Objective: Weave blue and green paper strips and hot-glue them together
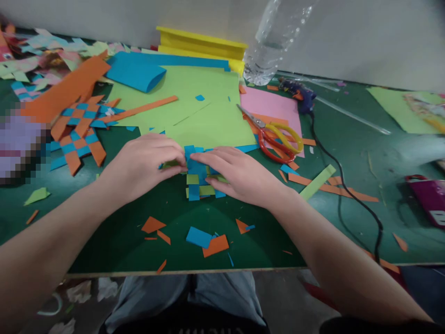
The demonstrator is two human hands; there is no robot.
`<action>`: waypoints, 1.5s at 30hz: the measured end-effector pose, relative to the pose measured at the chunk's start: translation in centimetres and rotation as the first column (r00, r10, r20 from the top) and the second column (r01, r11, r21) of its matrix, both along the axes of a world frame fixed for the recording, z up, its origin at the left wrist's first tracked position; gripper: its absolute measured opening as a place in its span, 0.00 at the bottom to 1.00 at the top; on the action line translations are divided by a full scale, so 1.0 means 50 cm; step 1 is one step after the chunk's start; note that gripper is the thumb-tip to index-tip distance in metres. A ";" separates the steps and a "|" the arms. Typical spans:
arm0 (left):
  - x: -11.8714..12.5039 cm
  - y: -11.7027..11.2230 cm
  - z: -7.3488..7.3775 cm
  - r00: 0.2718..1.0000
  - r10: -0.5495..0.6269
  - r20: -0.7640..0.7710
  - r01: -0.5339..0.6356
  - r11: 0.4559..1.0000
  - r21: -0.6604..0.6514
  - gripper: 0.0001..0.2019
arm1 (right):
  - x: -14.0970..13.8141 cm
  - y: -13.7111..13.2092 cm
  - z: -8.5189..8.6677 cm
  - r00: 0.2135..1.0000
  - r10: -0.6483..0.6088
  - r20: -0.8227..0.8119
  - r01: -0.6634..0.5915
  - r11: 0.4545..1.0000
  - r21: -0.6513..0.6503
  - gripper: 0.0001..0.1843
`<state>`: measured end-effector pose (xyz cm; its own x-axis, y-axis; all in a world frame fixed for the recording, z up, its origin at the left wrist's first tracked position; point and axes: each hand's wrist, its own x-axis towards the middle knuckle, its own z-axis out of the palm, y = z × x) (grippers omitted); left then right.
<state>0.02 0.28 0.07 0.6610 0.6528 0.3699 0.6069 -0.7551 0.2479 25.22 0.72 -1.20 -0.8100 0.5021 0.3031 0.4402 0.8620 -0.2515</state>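
Note:
A small woven mat of blue and light green paper strips (196,178) lies on the green table near its front. My left hand (144,163) rests on its left side, fingers curled and pinching the strips at the mat's upper left. My right hand (239,175) lies over its right side, fingers pressed flat on the strips. Both hands cover much of the weave.
A large light green sheet (194,111) lies behind, with blue (135,72), yellow (201,44) and pink paper (274,106). Scissors with orange and yellow handles (278,137) sit right. An orange-blue woven piece (81,134) lies left. A plastic bottle (274,41), glue gun (301,95) with cord, scraps (205,239).

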 end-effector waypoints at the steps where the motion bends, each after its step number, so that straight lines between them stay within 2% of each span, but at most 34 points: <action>1: -0.001 0.001 0.000 1.000 0.005 -0.003 -0.005 1.000 0.007 0.13 | 0.000 0.000 0.000 1.000 -0.001 0.002 0.001 1.000 -0.005 0.23; 8: -0.002 0.008 -0.003 0.996 0.058 0.067 -0.056 0.998 -0.023 0.11 | 0.000 -0.002 0.000 1.000 0.009 -0.009 -0.009 1.000 0.006 0.23; 19: 0.002 0.009 -0.008 0.998 -0.005 0.069 0.015 0.991 -0.134 0.13 | 0.000 -0.001 -0.003 1.000 0.001 -0.010 -0.001 1.000 -0.011 0.25; 28: 0.002 0.006 -0.015 0.998 -0.033 0.044 0.039 0.991 -0.128 0.16 | 0.003 0.000 -0.001 1.000 0.012 -0.011 -0.012 1.000 -0.002 0.26; 32: 0.005 0.003 -0.010 0.998 0.003 0.063 0.006 0.990 -0.140 0.16 | 0.002 0.000 -0.005 1.000 0.013 -0.009 -0.013 1.000 0.005 0.25; 39: 0.005 0.007 -0.004 0.991 0.055 0.121 -0.026 0.972 -0.236 0.11 | 0.000 0.003 -0.012 1.000 0.024 -0.019 -0.024 1.000 0.014 0.24; 45: 0.003 0.008 0.005 0.972 0.169 0.165 -0.089 0.908 -0.409 0.09 | 0.000 0.001 -0.011 0.999 0.042 -0.029 -0.043 0.999 -0.002 0.23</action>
